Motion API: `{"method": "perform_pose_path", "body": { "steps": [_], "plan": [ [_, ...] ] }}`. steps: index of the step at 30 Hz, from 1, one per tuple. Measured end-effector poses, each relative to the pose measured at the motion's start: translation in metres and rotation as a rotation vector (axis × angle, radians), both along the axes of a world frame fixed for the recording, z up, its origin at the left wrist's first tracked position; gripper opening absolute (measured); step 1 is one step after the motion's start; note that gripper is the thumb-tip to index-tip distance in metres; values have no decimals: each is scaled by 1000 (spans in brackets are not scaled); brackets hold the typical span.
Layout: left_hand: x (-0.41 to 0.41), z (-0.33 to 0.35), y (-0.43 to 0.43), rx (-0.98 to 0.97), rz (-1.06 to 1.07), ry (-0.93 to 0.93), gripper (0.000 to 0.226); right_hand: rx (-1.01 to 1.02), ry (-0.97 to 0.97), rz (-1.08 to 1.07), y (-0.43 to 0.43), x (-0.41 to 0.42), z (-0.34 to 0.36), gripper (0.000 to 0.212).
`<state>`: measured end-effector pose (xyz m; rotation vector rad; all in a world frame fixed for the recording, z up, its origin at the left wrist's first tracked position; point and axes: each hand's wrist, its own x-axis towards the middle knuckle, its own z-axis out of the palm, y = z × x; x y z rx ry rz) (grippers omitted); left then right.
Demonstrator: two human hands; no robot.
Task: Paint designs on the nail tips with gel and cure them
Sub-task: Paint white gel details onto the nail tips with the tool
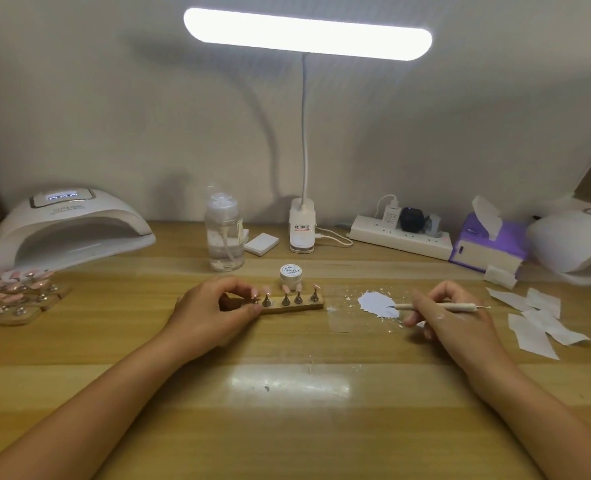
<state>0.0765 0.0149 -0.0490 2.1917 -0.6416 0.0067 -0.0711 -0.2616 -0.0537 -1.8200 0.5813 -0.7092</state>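
- Now the left hand (217, 311) has its grip closed: thumb and forefinger pinch the left end of the narrow wooden strip (304, 306), which lies mid-surface just in front of the small white gel jar (291, 273).
- Small pink nail tips (286, 288) sit on the strip's metal cones (298, 298), each apart from the next.
- The right hand (449, 317) has its grip pinched round a thin white-handled brush (439, 306), whose tip is over the white gel puddle (377, 303) on a clear sheet (340, 322).
- Risk — an overloaded brush could blob or flood so small a tip.
- Risk — if the left pinch slackens, the strip may skid under the stroke.
- The white domed curing lamp (69, 230) sits well apart at the surface's far-left corner, so wet gel could smear on the carry there.
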Motion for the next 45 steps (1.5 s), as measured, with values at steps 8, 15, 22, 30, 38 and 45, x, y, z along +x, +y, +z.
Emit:
{"method": "perform_pose_path", "body": {
  "steps": [8,15,22,30,38,45],
  "plan": [
    [2,-2,-4,-50,-9,43,15,-22,6,-10,1,1,0,27],
    [-5,-3,-19,-26,-50,-183,13,-32,-10,-51,4,1,1,26],
    [-14,-5,-21,45,-39,-490,16,-11,-22,-43,3,0,1,26],
    [11,3,9,-214,-73,53,13,2,-4,-31,0,-1,1,25],
    [8,-1,-1,-52,-43,1,8,-7,-20,-19,0,1,-3,24],
    [3,0,-2,35,-135,-316,13,-35,-46,-48,0,2,-3,24]
  ]
}}
